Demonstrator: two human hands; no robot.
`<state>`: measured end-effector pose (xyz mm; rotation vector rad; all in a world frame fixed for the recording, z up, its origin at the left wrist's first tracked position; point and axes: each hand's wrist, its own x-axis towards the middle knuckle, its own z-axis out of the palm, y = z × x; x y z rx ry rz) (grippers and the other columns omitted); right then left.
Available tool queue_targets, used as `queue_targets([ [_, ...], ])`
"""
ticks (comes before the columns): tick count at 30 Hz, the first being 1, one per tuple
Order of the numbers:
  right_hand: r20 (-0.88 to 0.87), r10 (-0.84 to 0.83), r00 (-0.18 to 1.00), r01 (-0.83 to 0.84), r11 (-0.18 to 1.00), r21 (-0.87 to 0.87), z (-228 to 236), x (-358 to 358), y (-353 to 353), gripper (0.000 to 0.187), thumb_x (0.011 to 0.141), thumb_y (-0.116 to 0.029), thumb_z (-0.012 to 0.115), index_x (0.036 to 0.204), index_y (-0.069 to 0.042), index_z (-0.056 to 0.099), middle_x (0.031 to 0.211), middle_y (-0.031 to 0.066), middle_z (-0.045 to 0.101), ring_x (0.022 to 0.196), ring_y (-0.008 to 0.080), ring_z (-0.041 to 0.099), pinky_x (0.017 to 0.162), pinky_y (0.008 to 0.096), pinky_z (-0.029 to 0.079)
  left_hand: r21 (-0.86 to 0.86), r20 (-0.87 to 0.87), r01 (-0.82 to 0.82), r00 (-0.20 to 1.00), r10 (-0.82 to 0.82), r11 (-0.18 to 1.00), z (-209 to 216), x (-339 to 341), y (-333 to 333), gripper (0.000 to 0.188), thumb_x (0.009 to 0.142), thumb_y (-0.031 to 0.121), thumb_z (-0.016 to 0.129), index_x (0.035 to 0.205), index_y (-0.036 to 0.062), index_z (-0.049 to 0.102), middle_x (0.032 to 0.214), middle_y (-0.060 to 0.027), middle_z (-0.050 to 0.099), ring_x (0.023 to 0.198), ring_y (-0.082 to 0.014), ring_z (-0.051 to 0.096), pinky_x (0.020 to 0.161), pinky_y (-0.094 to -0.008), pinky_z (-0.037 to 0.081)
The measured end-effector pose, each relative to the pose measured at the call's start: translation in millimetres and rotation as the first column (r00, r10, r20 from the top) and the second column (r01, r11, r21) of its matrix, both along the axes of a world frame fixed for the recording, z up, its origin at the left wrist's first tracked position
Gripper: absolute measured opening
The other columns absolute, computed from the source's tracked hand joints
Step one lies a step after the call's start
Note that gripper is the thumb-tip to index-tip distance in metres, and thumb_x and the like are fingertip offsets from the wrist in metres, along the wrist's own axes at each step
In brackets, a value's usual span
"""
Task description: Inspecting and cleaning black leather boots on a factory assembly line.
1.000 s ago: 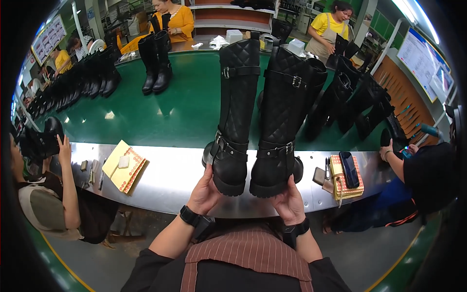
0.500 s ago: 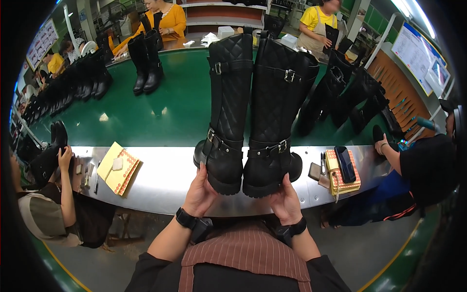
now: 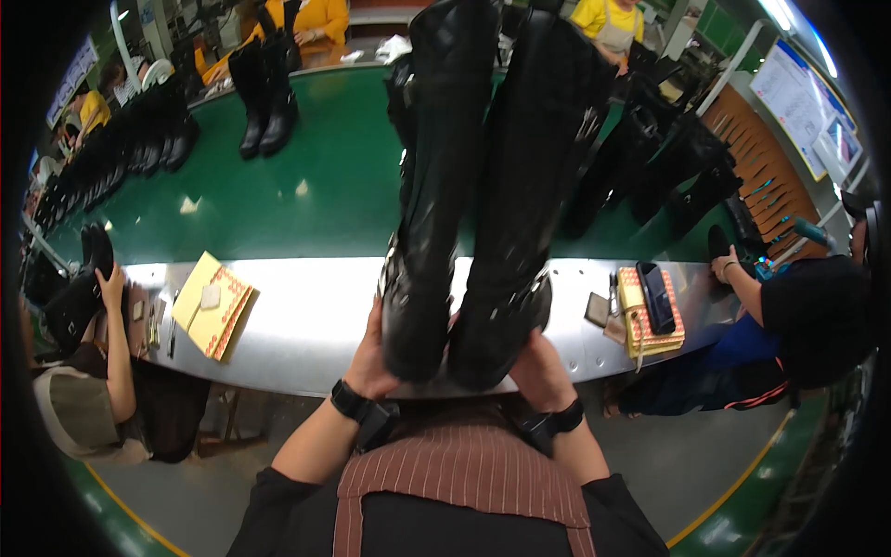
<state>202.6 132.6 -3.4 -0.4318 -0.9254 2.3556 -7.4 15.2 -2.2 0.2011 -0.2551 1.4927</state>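
Two tall black boots stand side by side in front of me, smeared by motion. My left hand (image 3: 371, 362) grips the left boot (image 3: 419, 269) low at its outer side, with part of the fingers hidden behind it. Around the foot of the right boot (image 3: 506, 246) my right hand (image 3: 542, 376) is closed, its fingertips also out of sight. Metal buckles glint along the outer sides of both shafts. Whether the soles touch the metal table edge (image 3: 306, 339) cannot be made out.
Yellow paper pads (image 3: 212, 306) lie on the metal strip at left. A phone (image 3: 656, 299) rests on another pad at right, beside small blocks. Black boots (image 3: 264, 102) stand on the green belt (image 3: 325, 186), with more at both sides. Co-workers sit left, right and across.
Both boots have turned in my hands, so the quilted, strapped faces give way to smoother ones and the buckles sit toward the outer sides. My hands stay low on them.
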Motion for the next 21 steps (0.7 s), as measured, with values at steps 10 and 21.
queue_targets([
  [10,0.137,0.043,0.99,-0.139,0.531,0.836,37.2,12.9,52.8,0.096,0.073,-0.026,0.089,0.15,-0.004,0.036,0.156,0.0154,0.034,0.144,0.0325,0.032,0.119,0.0434,0.023,-0.345,-0.185,-0.022,0.982,-0.045,0.938,-4.1,-17.9,16.3,0.051,0.103,0.038,0.037,0.141,0.006,0.048,0.138,-0.0163,0.057,0.123,-0.0273,0.059,0.109,-0.0444,0.045],
  [21,0.273,-0.309,0.911,-0.264,0.071,0.962,36.3,-10.4,31.3,0.055,0.083,-0.012,0.079,0.132,-0.002,0.058,0.131,0.0112,0.061,0.123,0.0195,0.055,0.102,0.0349,0.046,-0.38,-0.627,-0.206,0.774,-0.088,0.902,7.6,-24.5,5.4,0.056,0.104,0.037,0.049,0.147,0.0028,0.038,0.135,-0.0148,0.058,0.123,-0.0232,0.058,0.108,-0.0391,0.045],
])
